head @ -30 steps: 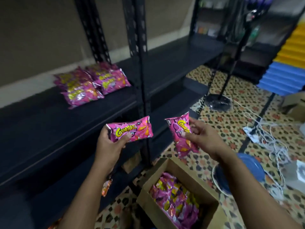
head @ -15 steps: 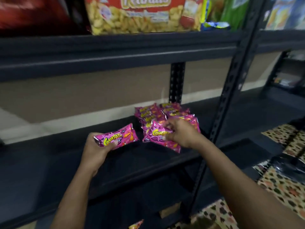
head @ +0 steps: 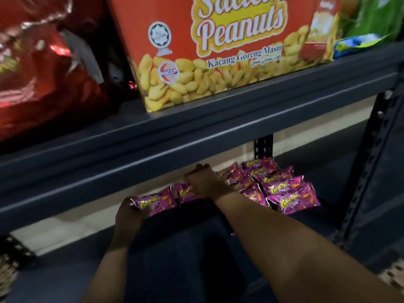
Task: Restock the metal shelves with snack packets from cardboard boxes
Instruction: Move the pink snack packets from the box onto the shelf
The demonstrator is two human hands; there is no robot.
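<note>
Gripping a pink packet (head: 154, 202) by its left end, your left hand (head: 129, 217) has its fingers curled round it above the lower shelf (head: 196, 248). Just right, your right hand (head: 206, 182) pinches a second packet (head: 185, 192) at its top edge, low over the shelf. Further right lies the pile (head: 282, 189) of matching packets. On the upper shelf (head: 196, 132) stand a red bag (head: 43, 73) and a peanut box (head: 229, 47).
</note>
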